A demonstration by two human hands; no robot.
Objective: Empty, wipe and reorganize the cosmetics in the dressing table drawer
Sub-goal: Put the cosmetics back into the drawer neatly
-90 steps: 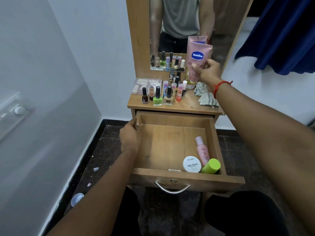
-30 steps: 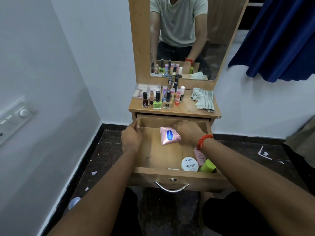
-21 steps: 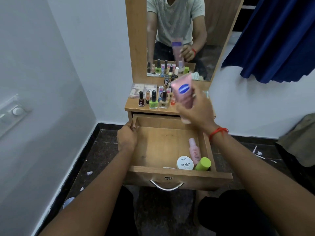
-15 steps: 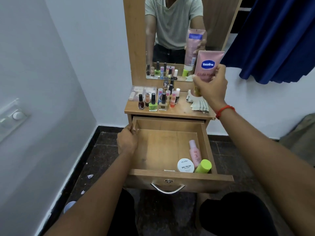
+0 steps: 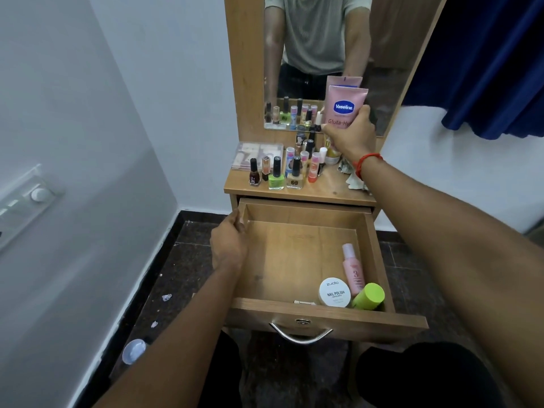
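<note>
The drawer (image 5: 323, 316), a plain wood-grain box with a curved metal handle (image 5: 300, 335), stood pulled fully out below the bench (image 5: 329, 192). Most of its flat floor lay bare. Its front right corner held a round white jar (image 5: 335, 292), a slim pink bottle (image 5: 352, 267) lying along the right wall, and a green-capped bottle (image 5: 368, 296) just beside the jar. A thin small stick (image 5: 304, 302) lay against the front wall.

The left hand (image 5: 228, 245) gripped the top edge of the drawer's left wall near its back corner. The right hand (image 5: 351, 136), a red thread at the wrist, was curled round a soft pink tube (image 5: 344, 108), held upright over the back of the bench in front of the mirror (image 5: 318, 39); its lower end was hidden behind the hand.

On the bench, small glass polish bottles (image 5: 276, 175) stood clustered left of centre, a clear flat case (image 5: 257, 154) behind them. A crumpled cloth (image 5: 353, 179) lay at the right edge, partly behind the forearm. Between bottles and cloth the front strip of wood was open.

A dark speckled floor (image 5: 182, 260) ran along the left wall, and a blue curtain (image 5: 485, 63) hung at the right.
</note>
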